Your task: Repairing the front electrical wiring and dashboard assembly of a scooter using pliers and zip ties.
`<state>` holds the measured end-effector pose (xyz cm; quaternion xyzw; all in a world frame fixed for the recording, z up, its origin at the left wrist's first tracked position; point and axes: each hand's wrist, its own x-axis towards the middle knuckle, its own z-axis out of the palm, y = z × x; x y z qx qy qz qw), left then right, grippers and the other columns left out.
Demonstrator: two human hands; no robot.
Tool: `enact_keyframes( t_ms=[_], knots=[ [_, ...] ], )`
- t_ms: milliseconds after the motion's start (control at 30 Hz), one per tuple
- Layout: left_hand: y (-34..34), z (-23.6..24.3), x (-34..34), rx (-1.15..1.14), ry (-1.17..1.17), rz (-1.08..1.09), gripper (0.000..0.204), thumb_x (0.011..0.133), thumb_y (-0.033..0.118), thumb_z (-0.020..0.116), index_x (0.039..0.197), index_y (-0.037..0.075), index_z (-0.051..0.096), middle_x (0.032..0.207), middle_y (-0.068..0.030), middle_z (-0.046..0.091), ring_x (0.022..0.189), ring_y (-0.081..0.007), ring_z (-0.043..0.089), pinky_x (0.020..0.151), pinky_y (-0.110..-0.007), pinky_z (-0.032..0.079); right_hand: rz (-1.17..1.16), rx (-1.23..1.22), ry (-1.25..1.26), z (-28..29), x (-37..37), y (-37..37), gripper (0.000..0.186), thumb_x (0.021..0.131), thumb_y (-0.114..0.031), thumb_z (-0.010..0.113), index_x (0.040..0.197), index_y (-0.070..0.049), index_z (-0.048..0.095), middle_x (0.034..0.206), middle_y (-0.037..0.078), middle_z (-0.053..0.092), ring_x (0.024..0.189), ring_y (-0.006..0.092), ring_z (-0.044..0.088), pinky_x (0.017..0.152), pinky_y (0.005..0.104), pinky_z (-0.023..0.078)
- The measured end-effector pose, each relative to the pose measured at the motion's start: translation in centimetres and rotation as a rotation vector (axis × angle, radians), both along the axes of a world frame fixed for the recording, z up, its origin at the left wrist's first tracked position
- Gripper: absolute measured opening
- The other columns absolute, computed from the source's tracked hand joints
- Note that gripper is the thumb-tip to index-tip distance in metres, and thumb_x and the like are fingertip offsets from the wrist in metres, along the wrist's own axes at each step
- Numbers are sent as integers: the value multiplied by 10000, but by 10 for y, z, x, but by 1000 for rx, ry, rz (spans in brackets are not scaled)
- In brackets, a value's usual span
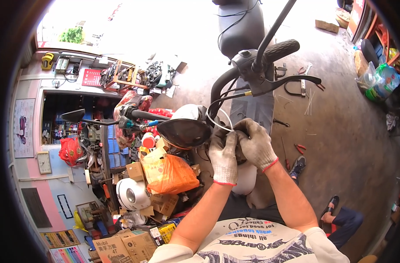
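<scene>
Both my hands wear pale knitted work gloves with red cuffs and meet close together by a scooter's handlebar. My left hand has its thumb and fingers closed at the end of a thin white cable tie. Just beside it, my right hand pinches the same spot with curled fingers. The tie forms a loose loop by the dark cables below the bar; what passes through it is partly hidden. Above my hands stand the right grip and the black brake lever. A dark oval housing lies just left.
On the floor at right lie red-handled pliers, a screwdriver and thin white strips. Another person's leg is at lower right. Cartons, an orange bag and a white rounded shell crowd the left.
</scene>
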<state>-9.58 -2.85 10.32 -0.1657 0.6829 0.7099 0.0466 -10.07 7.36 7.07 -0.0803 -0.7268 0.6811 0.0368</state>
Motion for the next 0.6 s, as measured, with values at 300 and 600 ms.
enact_keyframes(
  t_ms=[300,600],
  knots=[
    [4,10,-7,217,-241,54,133,951,145,591,1016,29,595,694,20,542,452,-43,426,388,-200,310,55,298,12,9,2,9,162,868,-153,568,986,-64,635,951,172,678,946,375,640,853,469,486],
    [0,18,-10,276,-296,8,115,960,158,566,966,51,606,675,27,527,442,-61,437,392,-213,327,76,369,-7,17,-2,14,167,873,-206,583,952,-61,610,892,178,684,880,399,645,821,510,482]
  ],
)
